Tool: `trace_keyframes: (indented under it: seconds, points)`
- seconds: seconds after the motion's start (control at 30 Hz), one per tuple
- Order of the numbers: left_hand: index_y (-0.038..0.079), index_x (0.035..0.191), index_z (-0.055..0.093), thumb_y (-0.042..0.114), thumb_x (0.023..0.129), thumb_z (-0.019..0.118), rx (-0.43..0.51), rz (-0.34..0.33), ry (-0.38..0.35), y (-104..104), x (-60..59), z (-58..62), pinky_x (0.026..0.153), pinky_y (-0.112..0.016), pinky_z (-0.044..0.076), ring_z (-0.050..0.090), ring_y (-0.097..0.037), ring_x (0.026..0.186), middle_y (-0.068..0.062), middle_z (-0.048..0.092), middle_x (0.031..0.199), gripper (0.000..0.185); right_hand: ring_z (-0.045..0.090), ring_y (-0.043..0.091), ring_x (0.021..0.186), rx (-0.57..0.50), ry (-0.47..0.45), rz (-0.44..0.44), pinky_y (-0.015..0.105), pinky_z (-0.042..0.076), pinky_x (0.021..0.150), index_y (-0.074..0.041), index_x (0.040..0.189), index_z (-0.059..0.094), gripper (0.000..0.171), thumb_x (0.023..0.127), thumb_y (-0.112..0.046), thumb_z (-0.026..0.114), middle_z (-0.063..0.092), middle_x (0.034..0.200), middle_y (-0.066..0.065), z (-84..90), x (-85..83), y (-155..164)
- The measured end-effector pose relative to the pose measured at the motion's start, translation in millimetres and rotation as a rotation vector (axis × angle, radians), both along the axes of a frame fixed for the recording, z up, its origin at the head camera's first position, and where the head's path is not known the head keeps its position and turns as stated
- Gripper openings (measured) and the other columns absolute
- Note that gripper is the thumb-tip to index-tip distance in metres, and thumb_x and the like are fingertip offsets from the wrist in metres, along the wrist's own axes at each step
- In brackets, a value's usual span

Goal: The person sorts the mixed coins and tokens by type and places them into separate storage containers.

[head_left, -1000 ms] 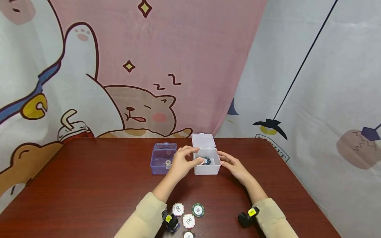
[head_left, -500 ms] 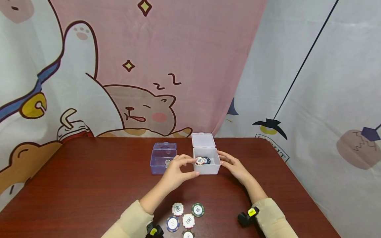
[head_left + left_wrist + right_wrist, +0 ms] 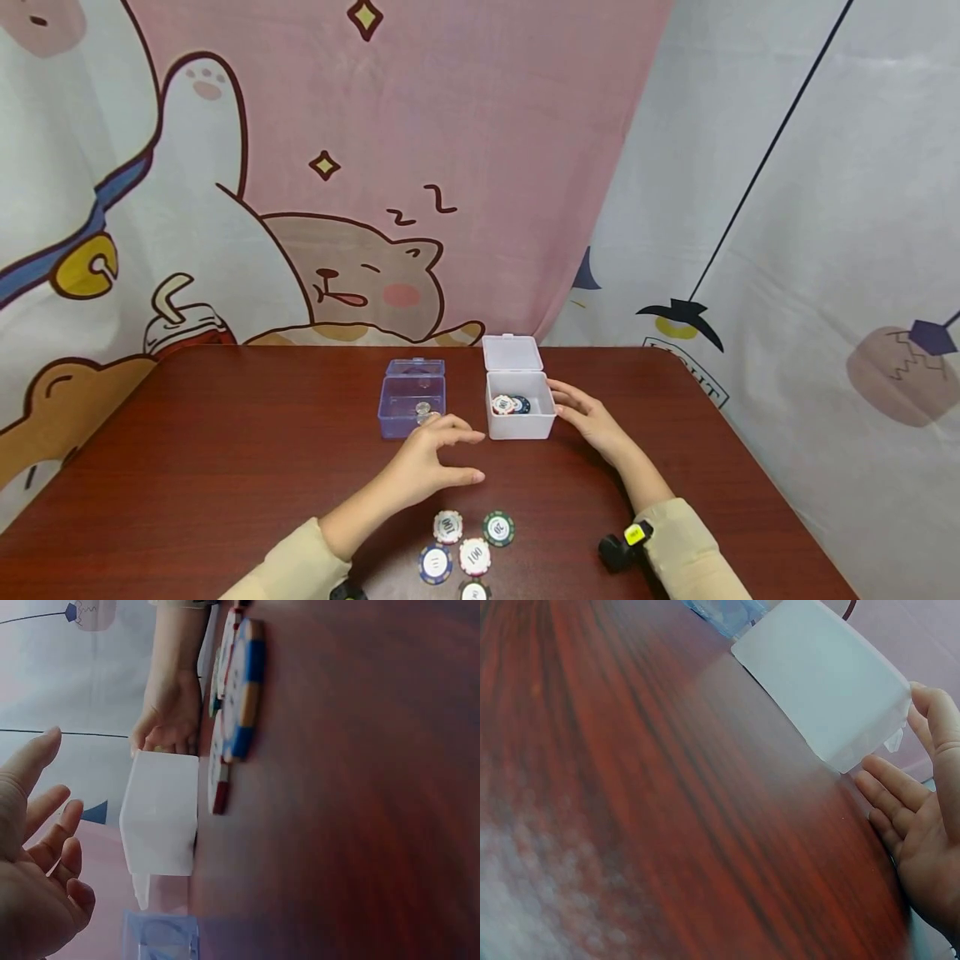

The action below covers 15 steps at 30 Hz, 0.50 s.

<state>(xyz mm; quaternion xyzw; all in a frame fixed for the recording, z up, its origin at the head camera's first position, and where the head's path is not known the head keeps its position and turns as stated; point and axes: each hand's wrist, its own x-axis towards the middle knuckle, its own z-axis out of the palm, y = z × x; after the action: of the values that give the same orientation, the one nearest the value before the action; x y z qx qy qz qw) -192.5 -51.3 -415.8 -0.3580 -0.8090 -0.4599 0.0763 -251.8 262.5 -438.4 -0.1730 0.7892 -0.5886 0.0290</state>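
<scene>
Chips (image 3: pixel 510 405) lie inside the white box (image 3: pixel 521 425) on your worktop (image 3: pixel 225 467). Your right hand (image 3: pixel 592 417) rests against the box's right side with fingers relaxed. Your left hand (image 3: pixel 427 462) (empty, fingers loosely spread) hovers above the loose chips (image 3: pixel 468 546) near you, beside the purple box (image 3: pixel 408 408).

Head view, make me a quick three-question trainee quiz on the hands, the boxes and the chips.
1. True or false: the left hand holds a chip.
2. Which box has its lid open with chips inside? A) white box B) purple box
3. Fill in: the right hand rests against the ____ box.

Key: 1 false, its fingers are spread and empty above the table; the loose chips lie nearer the person. 2 A; the purple box holds small silvery pieces. 3 white.
</scene>
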Motion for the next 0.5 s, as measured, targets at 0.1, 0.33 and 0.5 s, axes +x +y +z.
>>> trace_keyframes:
  seconds: [0.1, 0.33, 0.5]
  points:
    - [0.011, 0.11, 0.072, 0.022, 0.071, 0.085, -0.018, -0.021, -0.006, -5.5, 1.2, -3.5, 0.097, -0.043, 0.038, 0.053, -0.014, 0.103, 0.007, 0.063, 0.102, 0.043, 0.045, 0.042, 0.122, -0.001, -0.002, 0.0, 0.058, 0.032, 0.099, 0.001, 0.142, 0.041, 0.048, 0.096, -0.004, 0.054, 0.049, 0.133, 0.029, -0.3, -0.3, -0.3]
    - [0.008, 0.111, 0.071, 0.026, 0.074, 0.084, -0.063, -0.063, -0.064, -15.8, 4.2, -14.5, 0.083, -0.035, 0.044, 0.051, -0.013, 0.098, 0.008, 0.063, 0.103, 0.043, 0.046, 0.043, 0.122, 0.005, 0.009, 0.005, 0.057, 0.032, 0.099, 0.002, 0.142, 0.04, 0.048, 0.096, -0.004, 0.054, 0.049, 0.133, 0.03, -0.6, 0.0, -0.6]
    - [0.006, 0.11, 0.072, 0.029, 0.074, 0.083, -0.093, -0.083, -0.096, -21.3, 7.5, -21.5, 0.079, -0.036, 0.045, 0.051, -0.013, 0.093, 0.006, 0.063, 0.1, 0.044, 0.046, 0.044, 0.122, 0.006, 0.016, 0.004, 0.058, 0.033, 0.098, 0.003, 0.142, 0.04, 0.048, 0.096, -0.003, 0.053, 0.049, 0.132, 0.03, -3.7, -2.3, 0.9]
